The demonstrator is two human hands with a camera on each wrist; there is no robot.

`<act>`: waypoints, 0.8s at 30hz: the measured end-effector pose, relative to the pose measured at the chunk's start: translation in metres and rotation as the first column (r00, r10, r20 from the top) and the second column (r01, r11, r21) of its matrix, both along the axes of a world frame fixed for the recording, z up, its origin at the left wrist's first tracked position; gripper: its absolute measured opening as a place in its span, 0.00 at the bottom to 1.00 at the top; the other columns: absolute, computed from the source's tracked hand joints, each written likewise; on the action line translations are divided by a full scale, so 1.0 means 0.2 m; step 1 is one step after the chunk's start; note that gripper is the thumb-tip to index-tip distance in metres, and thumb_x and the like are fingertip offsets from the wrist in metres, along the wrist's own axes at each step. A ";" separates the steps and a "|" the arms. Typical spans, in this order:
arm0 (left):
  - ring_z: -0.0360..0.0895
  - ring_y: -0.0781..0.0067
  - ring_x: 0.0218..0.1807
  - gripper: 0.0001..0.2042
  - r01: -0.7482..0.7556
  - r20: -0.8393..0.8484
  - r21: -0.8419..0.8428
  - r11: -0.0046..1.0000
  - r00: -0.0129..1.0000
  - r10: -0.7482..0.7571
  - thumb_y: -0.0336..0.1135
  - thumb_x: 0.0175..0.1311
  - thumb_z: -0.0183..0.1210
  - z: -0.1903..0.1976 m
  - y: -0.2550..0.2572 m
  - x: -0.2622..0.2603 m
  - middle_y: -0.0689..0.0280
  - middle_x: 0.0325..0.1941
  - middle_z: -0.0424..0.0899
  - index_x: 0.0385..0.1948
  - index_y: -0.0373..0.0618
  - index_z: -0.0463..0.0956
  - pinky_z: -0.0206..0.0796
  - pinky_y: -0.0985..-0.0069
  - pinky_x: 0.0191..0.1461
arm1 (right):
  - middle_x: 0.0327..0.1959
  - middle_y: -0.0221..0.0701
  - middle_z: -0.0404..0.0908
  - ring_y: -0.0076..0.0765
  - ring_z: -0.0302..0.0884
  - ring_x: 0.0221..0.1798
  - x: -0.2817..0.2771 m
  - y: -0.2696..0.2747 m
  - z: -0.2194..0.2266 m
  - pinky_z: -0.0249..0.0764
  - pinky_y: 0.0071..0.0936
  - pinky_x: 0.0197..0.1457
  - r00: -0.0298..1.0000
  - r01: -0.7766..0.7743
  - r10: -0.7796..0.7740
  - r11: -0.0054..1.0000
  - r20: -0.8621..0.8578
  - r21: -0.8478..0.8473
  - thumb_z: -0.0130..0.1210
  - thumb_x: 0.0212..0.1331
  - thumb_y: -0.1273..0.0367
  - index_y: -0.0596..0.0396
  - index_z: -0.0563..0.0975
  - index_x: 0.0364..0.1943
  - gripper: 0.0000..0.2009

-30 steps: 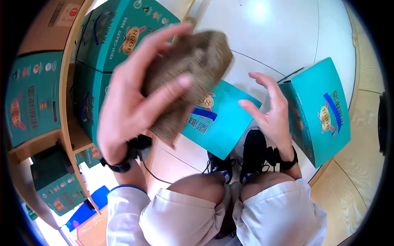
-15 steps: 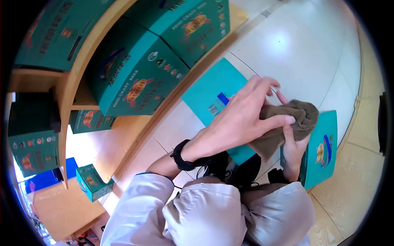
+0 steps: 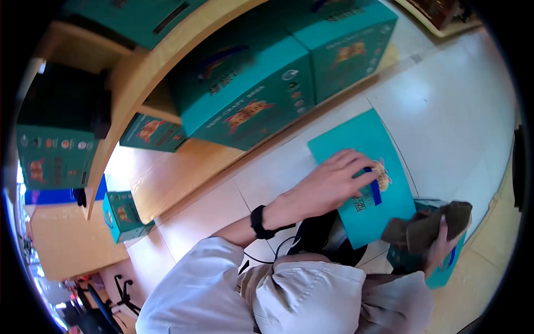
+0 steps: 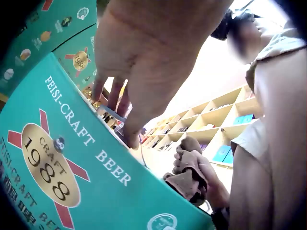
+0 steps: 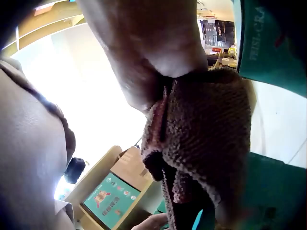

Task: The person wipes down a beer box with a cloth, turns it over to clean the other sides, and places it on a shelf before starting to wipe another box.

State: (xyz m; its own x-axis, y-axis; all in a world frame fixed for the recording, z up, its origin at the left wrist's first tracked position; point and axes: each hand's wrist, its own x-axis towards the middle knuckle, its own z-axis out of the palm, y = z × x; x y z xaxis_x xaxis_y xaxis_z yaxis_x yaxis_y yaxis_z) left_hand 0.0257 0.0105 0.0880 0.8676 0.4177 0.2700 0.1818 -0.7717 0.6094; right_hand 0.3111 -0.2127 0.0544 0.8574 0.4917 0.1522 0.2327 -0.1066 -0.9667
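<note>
My left hand (image 3: 345, 172) reaches over a teal beer box (image 3: 345, 133) on the floor, fingertips right at the blue strap handle (image 3: 376, 195) on its top. In the left wrist view the thumb stands apart from the bent fingers, with the strap (image 4: 111, 115) between them. My right hand (image 3: 439, 247) grips a folded brown cloth (image 3: 425, 231) off to the right. The cloth's fuzzy folds (image 5: 206, 134) hang below that hand in the right wrist view.
Another teal box (image 3: 445, 273) stands below the cloth, partly hidden. Large teal beer boxes (image 3: 250, 106) fill the wooden shelf (image 3: 172, 172) to the left. A smaller teal box (image 3: 127, 217) sits past the shelf's end. Pale floor tiles (image 3: 445, 111) extend ahead.
The cloth has passed from my left hand to my right, which has carried it rightward. My left hand has let go and moved to the box's strap. The view has turned left.
</note>
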 end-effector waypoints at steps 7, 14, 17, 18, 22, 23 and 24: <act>0.76 0.53 0.55 0.14 -0.045 0.132 0.149 0.988 0.991 0.026 0.30 0.60 0.65 -0.11 0.04 0.09 0.58 0.47 0.78 0.47 0.42 0.78 0.69 0.59 0.66 | 0.62 0.36 0.76 0.35 0.73 0.62 0.02 -0.15 -0.06 0.67 0.32 0.70 0.979 -0.103 0.148 0.953 0.139 -0.286 0.64 0.66 0.73 0.60 0.72 0.69 0.27; 0.77 0.55 0.47 0.07 0.079 0.143 0.069 0.995 0.986 -0.088 0.34 0.62 0.65 -0.19 0.09 0.19 0.60 0.38 0.78 0.36 0.44 0.77 0.70 0.58 0.54 | 0.46 0.30 0.78 0.29 0.75 0.51 -0.11 -0.19 -0.01 0.69 0.26 0.60 0.958 -0.253 0.284 0.908 0.048 -0.335 0.69 0.62 0.72 0.60 0.76 0.53 0.18; 0.78 0.53 0.40 0.07 0.120 0.183 0.002 0.993 0.976 -0.119 0.35 0.65 0.65 -0.16 0.12 0.23 0.59 0.33 0.78 0.32 0.43 0.78 0.70 0.58 0.47 | 0.45 0.30 0.79 0.27 0.75 0.49 -0.19 -0.20 -0.02 0.70 0.26 0.58 0.949 -0.307 0.264 0.901 -0.172 -0.307 0.70 0.60 0.71 0.60 0.77 0.50 0.17; 0.78 0.51 0.36 0.08 0.133 0.184 -0.056 0.990 0.975 -0.120 0.35 0.66 0.65 -0.14 0.12 0.24 0.58 0.29 0.77 0.30 0.43 0.78 0.70 0.58 0.43 | 0.43 0.30 0.79 0.27 0.75 0.48 -0.22 -0.20 -0.01 0.70 0.27 0.57 0.938 -0.339 0.286 0.871 -0.194 -0.355 0.70 0.60 0.70 0.60 0.78 0.49 0.16; 0.76 0.51 0.28 0.12 0.144 0.138 -0.133 0.981 0.982 -0.125 0.32 0.67 0.66 -0.09 0.12 0.27 0.55 0.23 0.76 0.23 0.38 0.77 0.67 0.60 0.32 | 0.33 0.29 0.81 0.27 0.76 0.39 -0.24 -0.24 -0.11 0.72 0.27 0.49 0.867 -0.485 0.367 0.780 -0.338 -0.396 0.65 0.68 0.59 0.61 0.81 0.41 0.16; 0.76 0.51 0.28 0.12 0.168 0.139 -0.131 0.977 0.979 -0.150 0.32 0.67 0.66 -0.09 0.12 0.27 0.55 0.23 0.76 0.23 0.38 0.77 0.67 0.60 0.32 | 0.33 0.29 0.81 0.27 0.76 0.39 -0.23 -0.25 -0.16 0.72 0.27 0.49 0.876 -0.465 0.346 0.792 -0.337 -0.395 0.65 0.68 0.59 0.61 0.81 0.41 0.16; 0.75 0.51 0.27 0.13 0.148 0.118 -0.159 0.976 0.984 -0.130 0.32 0.66 0.67 -0.09 0.12 0.27 0.54 0.22 0.76 0.22 0.38 0.77 0.67 0.61 0.31 | 0.32 0.29 0.82 0.27 0.76 0.38 -0.22 -0.27 -0.21 0.72 0.28 0.48 0.824 -0.521 0.335 0.764 -0.456 -0.380 0.61 0.71 0.54 0.62 0.81 0.39 0.20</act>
State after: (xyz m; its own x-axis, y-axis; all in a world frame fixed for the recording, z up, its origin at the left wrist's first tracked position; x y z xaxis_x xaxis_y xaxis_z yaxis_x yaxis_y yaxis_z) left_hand 0.0796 0.0340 0.0703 0.8904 0.3415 0.3009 0.0069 -0.6712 0.7412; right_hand 0.2677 -0.2657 0.0125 0.4845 0.7467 -0.4557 0.0331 -0.5362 -0.8434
